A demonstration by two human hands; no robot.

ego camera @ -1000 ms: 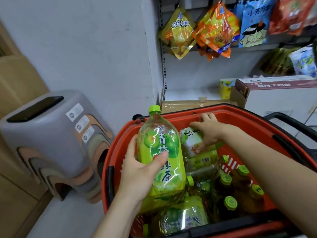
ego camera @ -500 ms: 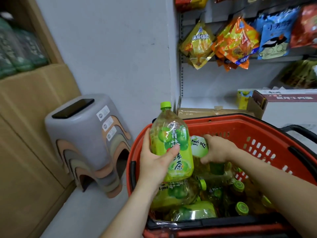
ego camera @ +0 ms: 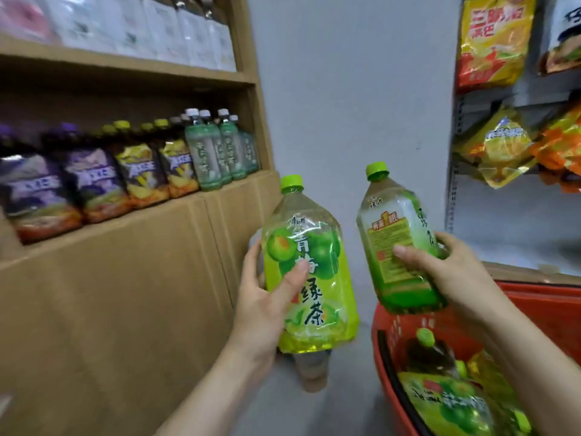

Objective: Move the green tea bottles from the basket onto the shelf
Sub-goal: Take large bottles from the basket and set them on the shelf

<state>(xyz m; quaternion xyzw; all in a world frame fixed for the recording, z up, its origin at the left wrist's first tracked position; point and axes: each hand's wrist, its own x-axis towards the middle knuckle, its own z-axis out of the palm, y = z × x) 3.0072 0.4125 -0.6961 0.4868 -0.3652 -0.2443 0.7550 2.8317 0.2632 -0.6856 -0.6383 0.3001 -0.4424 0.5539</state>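
Asker: Hands, what've they got?

Spotter: L hand (ego camera: 267, 306) grips the first green tea bottle (ego camera: 311, 278) round its lower body, thumb across the front label, fingers behind. Bottle's upright, green cap up, held in the air mid-scene, left of the basket (ego camera: 550, 306).

Asker: And the R?

Spotter: R hand (ego camera: 449, 275) grips the second green tea bottle (ego camera: 399, 247) low on its body, thumb on the back label. It's tilted a bit, cap leaning left, held over the basket's left edge. The two bottles are near each other, not touching.

Asker: Basket itself?

Spotter: Red plastic, btm right. More green tea bottles (ego camera: 446, 407) lie inside on their sides. Can't tell how many, as the frame edge cuts them off.

Asker: Shelf?

Spotter: Brown shelf (ego camera: 125, 221) on the left, apart from both held bottles. On it stand dark drinks w/ purple and yellow labels (ego camera: 94, 184), then pale green bottles w/ white caps (ego camera: 217, 152) at its right end. The tier above holds blurred white packs (ego camera: 176, 29).

Asker: Anything else?

Spotter: Snack bags (ego camera: 496, 146) hang on a rack far right. Grey wall (ego camera: 345, 89) sits btwn rack and shelf.
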